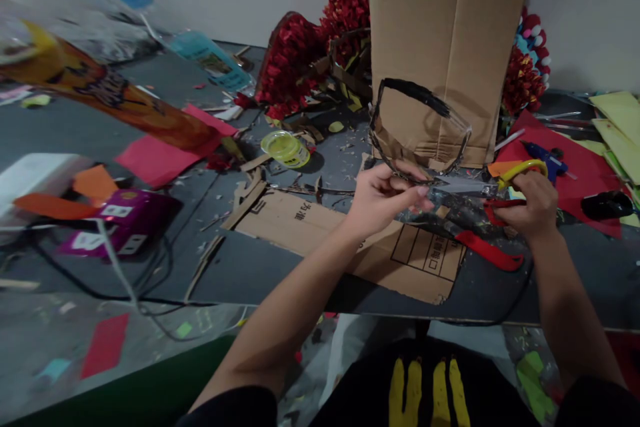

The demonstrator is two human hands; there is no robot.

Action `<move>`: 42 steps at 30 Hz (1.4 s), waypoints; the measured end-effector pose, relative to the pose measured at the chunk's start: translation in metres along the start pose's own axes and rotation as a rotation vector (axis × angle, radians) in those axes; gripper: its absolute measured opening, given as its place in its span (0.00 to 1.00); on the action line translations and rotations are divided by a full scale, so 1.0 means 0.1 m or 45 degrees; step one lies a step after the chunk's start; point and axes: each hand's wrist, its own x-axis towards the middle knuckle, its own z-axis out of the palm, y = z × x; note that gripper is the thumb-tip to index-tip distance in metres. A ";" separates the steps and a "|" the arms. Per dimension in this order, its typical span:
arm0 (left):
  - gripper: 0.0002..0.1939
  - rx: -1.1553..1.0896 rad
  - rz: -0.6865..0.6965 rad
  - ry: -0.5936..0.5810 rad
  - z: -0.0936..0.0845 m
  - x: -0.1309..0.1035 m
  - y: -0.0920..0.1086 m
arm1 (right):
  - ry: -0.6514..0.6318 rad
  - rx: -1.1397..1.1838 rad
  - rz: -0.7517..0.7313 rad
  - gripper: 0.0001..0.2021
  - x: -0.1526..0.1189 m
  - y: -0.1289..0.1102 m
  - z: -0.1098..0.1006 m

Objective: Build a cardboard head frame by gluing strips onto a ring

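Observation:
My left hand (387,197) pinches the lower edge of a thin, bent cardboard ring (376,127), partly coloured black and roughly loop-shaped. In my right hand (530,203) is a pair of scissors (525,170) with yellow and red handles. The blades point left and meet or overlap the ring's lower edge near my left fingertips; whether they are cutting cannot be made out. Below them, a red-handled tool (493,252) lies on the table. A flat piece of printed cardboard (410,273) lies under my forearm. Behind the ring stands a tall cardboard panel (430,27).
Red paper-petal pieces (293,60) and a yellow-green jar (286,149) stand behind. At left are an orange tube (125,103), a blue bottle (210,60), a purple packet (125,220) and cables. A blue glue gun (547,159) lies right on red paper (595,173). Scraps litter the table.

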 end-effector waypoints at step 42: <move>0.13 0.359 0.146 -0.159 -0.07 -0.01 0.08 | -0.194 -0.001 -0.139 0.12 0.01 0.08 -0.16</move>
